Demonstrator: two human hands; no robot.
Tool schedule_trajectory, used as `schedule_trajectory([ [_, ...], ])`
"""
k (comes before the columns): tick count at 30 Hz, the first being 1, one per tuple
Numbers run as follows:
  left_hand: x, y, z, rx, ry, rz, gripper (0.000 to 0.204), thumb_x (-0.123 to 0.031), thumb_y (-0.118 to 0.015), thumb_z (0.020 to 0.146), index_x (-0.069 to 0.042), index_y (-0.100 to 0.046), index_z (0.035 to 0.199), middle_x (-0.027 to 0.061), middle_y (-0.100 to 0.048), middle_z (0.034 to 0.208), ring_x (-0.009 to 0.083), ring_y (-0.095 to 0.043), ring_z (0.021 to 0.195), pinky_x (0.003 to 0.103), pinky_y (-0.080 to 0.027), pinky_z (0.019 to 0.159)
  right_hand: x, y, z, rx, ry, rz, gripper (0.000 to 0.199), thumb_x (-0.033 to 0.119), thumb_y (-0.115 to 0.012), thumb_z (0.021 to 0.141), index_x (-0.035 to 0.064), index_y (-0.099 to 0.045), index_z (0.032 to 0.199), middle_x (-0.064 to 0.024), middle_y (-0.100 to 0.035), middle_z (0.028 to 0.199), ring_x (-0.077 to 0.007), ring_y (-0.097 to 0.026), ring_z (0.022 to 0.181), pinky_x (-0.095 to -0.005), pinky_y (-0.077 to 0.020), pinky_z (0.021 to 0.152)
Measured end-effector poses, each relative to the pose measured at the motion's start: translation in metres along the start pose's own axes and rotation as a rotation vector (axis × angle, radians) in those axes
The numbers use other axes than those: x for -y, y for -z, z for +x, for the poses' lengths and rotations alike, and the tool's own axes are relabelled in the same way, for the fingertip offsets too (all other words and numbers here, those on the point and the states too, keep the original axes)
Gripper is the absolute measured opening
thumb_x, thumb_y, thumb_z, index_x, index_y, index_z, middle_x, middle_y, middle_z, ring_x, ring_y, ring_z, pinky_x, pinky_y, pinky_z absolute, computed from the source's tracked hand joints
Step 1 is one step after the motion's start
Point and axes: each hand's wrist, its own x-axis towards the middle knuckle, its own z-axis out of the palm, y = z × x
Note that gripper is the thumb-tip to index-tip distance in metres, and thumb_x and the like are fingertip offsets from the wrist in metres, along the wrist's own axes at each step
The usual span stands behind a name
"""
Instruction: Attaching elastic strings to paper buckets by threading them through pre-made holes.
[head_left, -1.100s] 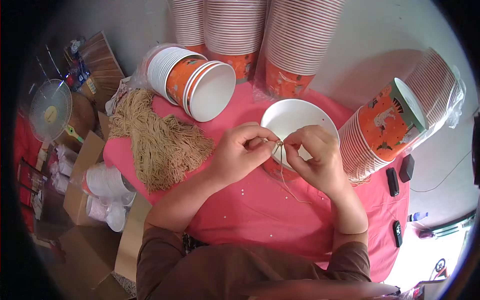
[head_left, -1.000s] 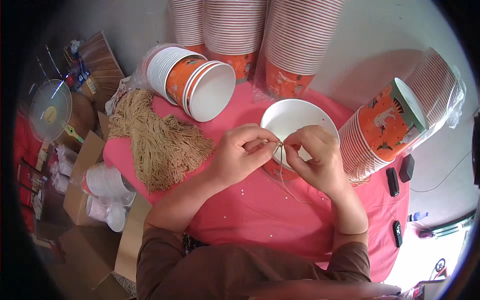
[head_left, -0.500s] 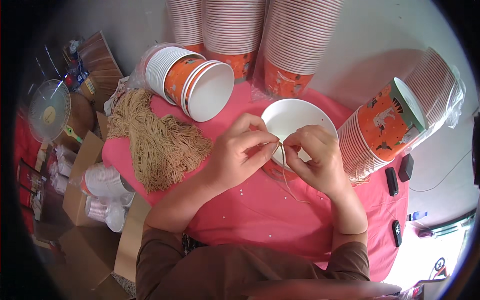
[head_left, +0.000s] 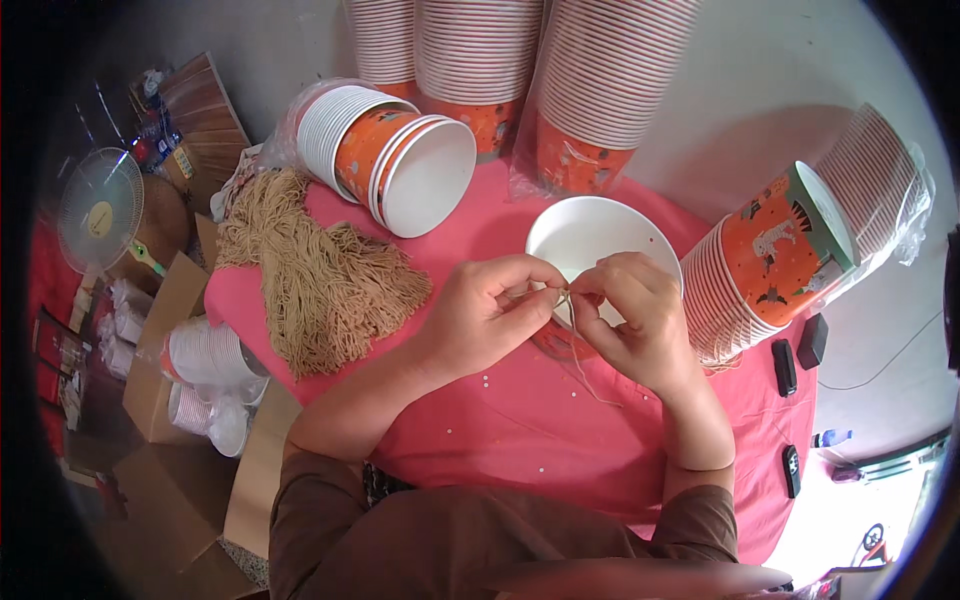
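Note:
Both hands meet over the near rim of a paper bucket (head_left: 575, 228), white inside and orange outside. My left hand (head_left: 492, 305) pinches a thin tan cord (head_left: 588, 378) between thumb and fingertips. Close against it, my right hand (head_left: 635, 312) pinches the same cord, whose loose tail hangs down toward the red cloth. The fingertips hide most of the cord between them. A small dark spot shows on the bucket's inner wall at right. To the left lies a thick bundle of tan cords (head_left: 335, 290).
Nested buckets (head_left: 425, 180) lie on their side behind the bundle. Tall stacks of buckets (head_left: 610, 90) stand at the back. More nested buckets (head_left: 790, 240) lean at right, near black devices (head_left: 785, 368). Small white bits dot the red cloth (head_left: 500, 440). Cardboard boxes (head_left: 170, 490) stand lower left.
My fingertips have drawn closer together on the cord, and the left fingers have curled in more. The whole view has shifted slightly; the bucket stays in place.

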Motion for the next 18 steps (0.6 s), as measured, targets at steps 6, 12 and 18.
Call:
schedule_trajectory([
  [6,0.0050,-0.0023,0.0018,-0.024,-0.032,0.080,0.009,-0.003,-0.063,0.094,0.003,-0.067,0.099,0.0020,-0.069,0.079,0.0022,-0.062,0.072,0.021,-0.049,0.060,-0.0014,0.0027,0.0002,0.007,0.001,-0.005,0.015,0.000,-0.072,0.071,0.0040,-0.061,0.081,-0.0084,-0.063,0.070,-0.0281,-0.063,0.065,-0.0393,-0.0504,0.065],
  [12,0.0088,-0.0003,0.0053,-0.072,-0.125,0.030,0.009,-0.004,-0.064,0.095,0.003,-0.068,0.099,0.0042,-0.071,0.084,0.0051,-0.064,0.079,0.023,-0.052,0.068,-0.0025,0.0044,0.0026,0.006,0.081,-0.052,0.019,-0.001,-0.071,0.066,0.0039,-0.060,0.082,-0.0086,-0.062,0.071,-0.0279,-0.063,0.065,-0.0389,-0.0518,0.068],
  [18,0.0091,0.0024,0.0067,-0.038,-0.101,0.039,0.010,-0.005,-0.062,0.096,0.002,-0.068,0.099,0.0033,-0.072,0.089,0.0061,-0.065,0.082,0.023,-0.052,0.072,-0.0055,0.0024,0.0004,-0.033,0.091,-0.054,0.020,-0.001,-0.071,0.067,0.0038,-0.060,0.083,-0.0084,-0.061,0.071,-0.0286,-0.063,0.064,-0.0383,-0.0503,0.063],
])
